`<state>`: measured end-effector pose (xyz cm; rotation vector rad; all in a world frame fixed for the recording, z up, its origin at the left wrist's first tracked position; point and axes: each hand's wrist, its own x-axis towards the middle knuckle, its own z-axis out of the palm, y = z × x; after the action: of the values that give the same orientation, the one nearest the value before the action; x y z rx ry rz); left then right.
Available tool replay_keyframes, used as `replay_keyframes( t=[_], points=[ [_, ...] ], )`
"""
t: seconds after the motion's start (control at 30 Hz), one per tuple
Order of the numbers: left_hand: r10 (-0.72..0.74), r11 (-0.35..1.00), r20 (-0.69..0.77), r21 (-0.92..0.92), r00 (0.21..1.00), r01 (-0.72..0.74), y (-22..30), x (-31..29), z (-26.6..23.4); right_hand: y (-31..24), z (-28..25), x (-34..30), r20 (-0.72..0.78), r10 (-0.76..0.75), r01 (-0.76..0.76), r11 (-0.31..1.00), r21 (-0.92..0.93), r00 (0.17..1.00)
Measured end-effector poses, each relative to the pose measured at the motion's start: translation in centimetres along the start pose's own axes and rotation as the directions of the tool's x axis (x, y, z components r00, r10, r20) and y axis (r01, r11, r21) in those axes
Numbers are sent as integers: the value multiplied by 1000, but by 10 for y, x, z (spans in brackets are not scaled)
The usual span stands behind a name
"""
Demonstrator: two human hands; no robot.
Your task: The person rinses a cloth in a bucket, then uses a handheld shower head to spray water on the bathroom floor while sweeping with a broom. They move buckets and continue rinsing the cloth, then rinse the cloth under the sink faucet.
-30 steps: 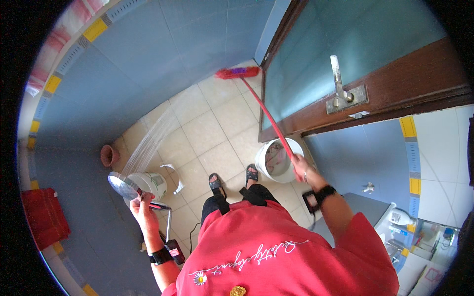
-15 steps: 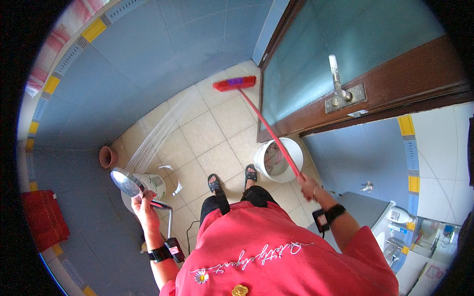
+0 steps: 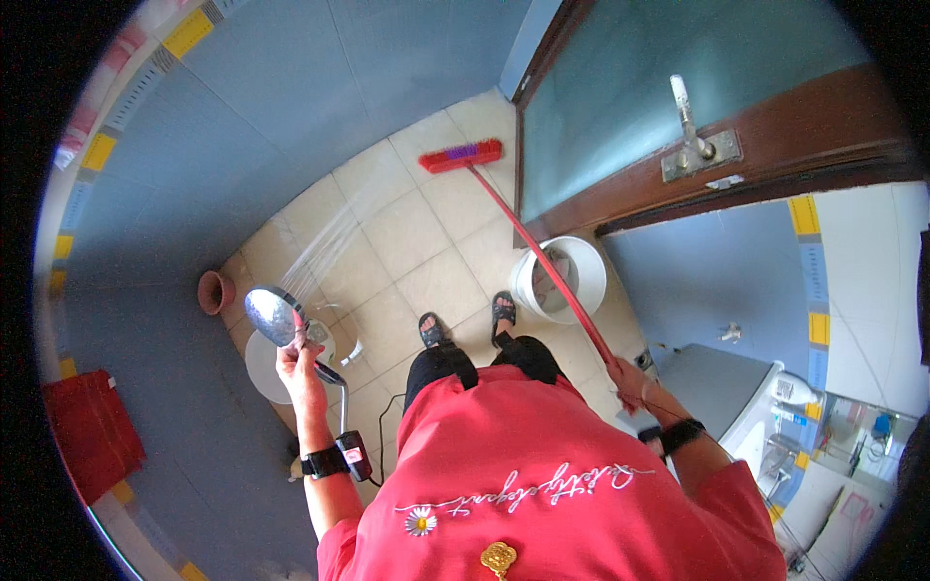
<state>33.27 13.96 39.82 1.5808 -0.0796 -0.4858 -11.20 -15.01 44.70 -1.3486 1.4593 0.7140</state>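
My left hand [image 3: 304, 378] is closed around the handle of a silver shower head [image 3: 269, 316]. Thin jets of water [image 3: 329, 242] run from it toward the tiled floor. A bent metal pipe or hose [image 3: 343, 407] hangs below that hand. On the other side, my right hand [image 3: 635, 384] grips the upper end of a red broom handle [image 3: 542, 261]. The broom's red and purple bristle head [image 3: 461, 155] rests on the floor near the far wall, close to the door.
A white bucket [image 3: 600, 281] with something inside stands beneath the broom handle. A white round container [image 3: 262, 373] and a pinkish pot [image 3: 215, 292] stand at left. The wood-framed glass door [image 3: 717, 184] is at right, near a washbasin [image 3: 751, 455]. A red towel [image 3: 92, 421] hangs far left.
The shower head and my left hand have shifted a little to the right. My right hand has moved right and nearer to me with the handle. The broom head has barely moved.
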Motion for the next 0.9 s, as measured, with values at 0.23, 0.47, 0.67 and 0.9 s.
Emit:
replay_keyframes(
  t=[0.23,0.47,0.67,0.9],
  points=[
    [-71,997,47,-33,996,72,-13,21,-29,98,41,-88,329,223,-260,963,71,918],
    [-22,1000,128,22,992,19,-17,26,-47,40,64,31,-169,76,-67,996,54,983],
    [-32,997,135,75,990,22,-9,14,-43,35,87,57,-223,-231,155,937,-313,947],
    [-41,994,210,105,977,19,-11,1,-35,123,171,18,-148,-34,-6,966,-259,988]
  ],
)
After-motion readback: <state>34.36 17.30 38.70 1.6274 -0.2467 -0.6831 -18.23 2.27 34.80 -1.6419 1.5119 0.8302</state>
